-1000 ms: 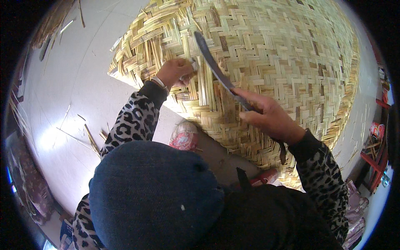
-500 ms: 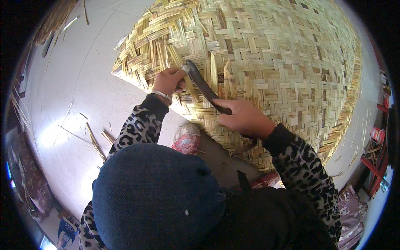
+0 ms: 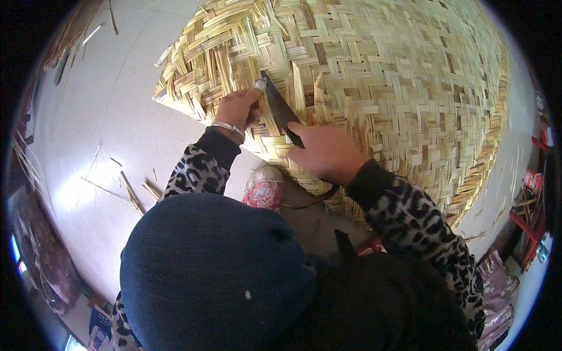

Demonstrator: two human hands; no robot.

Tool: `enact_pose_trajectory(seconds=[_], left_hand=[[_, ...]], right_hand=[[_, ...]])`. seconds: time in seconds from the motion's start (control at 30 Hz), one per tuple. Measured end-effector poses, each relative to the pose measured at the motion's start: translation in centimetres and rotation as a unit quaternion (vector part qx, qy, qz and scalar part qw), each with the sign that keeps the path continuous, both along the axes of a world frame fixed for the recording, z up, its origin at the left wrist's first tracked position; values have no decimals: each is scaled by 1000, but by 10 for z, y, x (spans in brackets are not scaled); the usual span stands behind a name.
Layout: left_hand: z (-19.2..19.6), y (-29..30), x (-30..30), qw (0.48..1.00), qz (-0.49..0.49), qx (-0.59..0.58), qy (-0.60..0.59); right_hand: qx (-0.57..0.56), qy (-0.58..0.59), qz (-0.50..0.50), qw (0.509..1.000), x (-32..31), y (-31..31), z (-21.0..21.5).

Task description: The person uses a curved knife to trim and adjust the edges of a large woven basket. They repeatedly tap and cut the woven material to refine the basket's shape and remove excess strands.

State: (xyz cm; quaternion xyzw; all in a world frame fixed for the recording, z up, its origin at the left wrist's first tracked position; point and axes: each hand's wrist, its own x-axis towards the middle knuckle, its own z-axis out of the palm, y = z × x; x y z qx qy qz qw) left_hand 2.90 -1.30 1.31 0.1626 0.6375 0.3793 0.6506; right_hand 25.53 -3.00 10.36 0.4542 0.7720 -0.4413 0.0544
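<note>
The right hand [image 3: 325, 153] is gripping the handle of a dark knife [image 3: 281, 112], fingers wrapped tight around it, the blade slanting up and to the left across the weave. Its tip is lying just beside the left hand [image 3: 237, 109], which is pinching a strip [image 3: 259, 86] at the mat's near edge between thumb and fingers; a pale wrap is showing on the thumb tip. A thin bracelet [image 3: 225, 127] is sitting on that wrist.

Both hands are working on the big woven mat [image 3: 410, 76], which is lying flat on the floor [image 3: 99, 117] and spreading away from the person to the upper right. Loose strip ends are sticking out of the weave around the blade, some standing up ragged.

The sleeves [image 3: 410, 216] are spotted like leopard skin. A dark cap [image 3: 211, 275] is filling the lower middle of the view. Just under the mat's edge, a red patterned shoe [image 3: 263, 188] is peeking out. A few slivers [image 3: 132, 193] are lying scattered on the floor to the left.
</note>
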Motion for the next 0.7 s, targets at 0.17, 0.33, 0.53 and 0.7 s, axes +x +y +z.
enact_pose_trajectory(seconds=[0.17, 0.33, 0.53, 0.7], left_hand=[[7, -9, 2, 997, 14, -59, -53], [-5, 11, 9, 996, 32, -83, -9], [-6, 20, 5, 935, -252, 37, 246], [-6, -15, 9, 851, -242, 123, 449]], right_hand=[[52, -22, -31, 998, -15, -13, -12], [70, -37, -20, 997, -19, -3, -30], [92, -71, 5, 993, -15, -3, -26], [88, -88, 21, 992, -19, -3, -20]])
